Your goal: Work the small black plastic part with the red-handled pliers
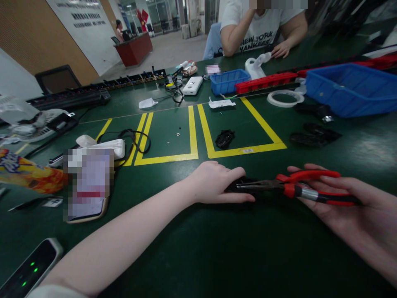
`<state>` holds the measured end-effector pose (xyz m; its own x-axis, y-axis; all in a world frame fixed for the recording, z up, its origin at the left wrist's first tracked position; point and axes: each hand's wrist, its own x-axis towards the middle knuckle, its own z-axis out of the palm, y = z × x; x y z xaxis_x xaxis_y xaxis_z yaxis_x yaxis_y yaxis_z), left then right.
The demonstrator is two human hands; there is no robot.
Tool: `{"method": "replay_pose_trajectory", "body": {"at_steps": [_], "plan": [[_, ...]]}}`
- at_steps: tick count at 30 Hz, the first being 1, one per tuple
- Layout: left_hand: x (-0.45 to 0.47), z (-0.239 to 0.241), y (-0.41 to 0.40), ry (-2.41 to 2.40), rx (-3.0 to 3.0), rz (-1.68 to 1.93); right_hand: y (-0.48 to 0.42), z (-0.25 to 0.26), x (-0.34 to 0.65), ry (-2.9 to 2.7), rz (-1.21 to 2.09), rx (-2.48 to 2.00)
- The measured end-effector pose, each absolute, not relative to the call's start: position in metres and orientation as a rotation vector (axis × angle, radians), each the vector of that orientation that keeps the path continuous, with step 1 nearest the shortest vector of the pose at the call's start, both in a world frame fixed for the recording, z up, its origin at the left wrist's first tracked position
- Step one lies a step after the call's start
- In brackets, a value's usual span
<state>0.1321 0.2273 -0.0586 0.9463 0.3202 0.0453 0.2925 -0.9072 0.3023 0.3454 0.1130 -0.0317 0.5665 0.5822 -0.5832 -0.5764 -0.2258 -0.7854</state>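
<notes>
My left hand (214,184) is closed around a small black part (238,185), mostly hidden by the fingers, low over the green table. In my right hand (344,207) lie red-handled needle-nose pliers (297,187), palm turned up and fingers around the grips. The pliers' jaws point left and reach the black part at my left fingertips; whether they grip it I cannot tell. Beyond my hands, a black piece (225,139) rests inside the right yellow-taped square. Small rings (178,134) lie within the taped square to its left.
At the right are a large blue bin (350,89), a tape roll (285,98) and black parts (314,135). A smaller blue bin (229,81) stands farther back. A phone (89,186) and a cable (145,142) lie left. Across the table sits a person (260,33).
</notes>
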Motion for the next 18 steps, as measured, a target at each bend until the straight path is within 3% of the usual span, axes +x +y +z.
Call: {"method": "replay_pose_trajectory", "body": {"at_steps": [18], "plan": [[0.1316, -0.0588, 0.2276, 0.442, 2.811, 0.155, 0.1156, -0.0311, 0.3459, 0.025, 1.037, -1.407]]}}
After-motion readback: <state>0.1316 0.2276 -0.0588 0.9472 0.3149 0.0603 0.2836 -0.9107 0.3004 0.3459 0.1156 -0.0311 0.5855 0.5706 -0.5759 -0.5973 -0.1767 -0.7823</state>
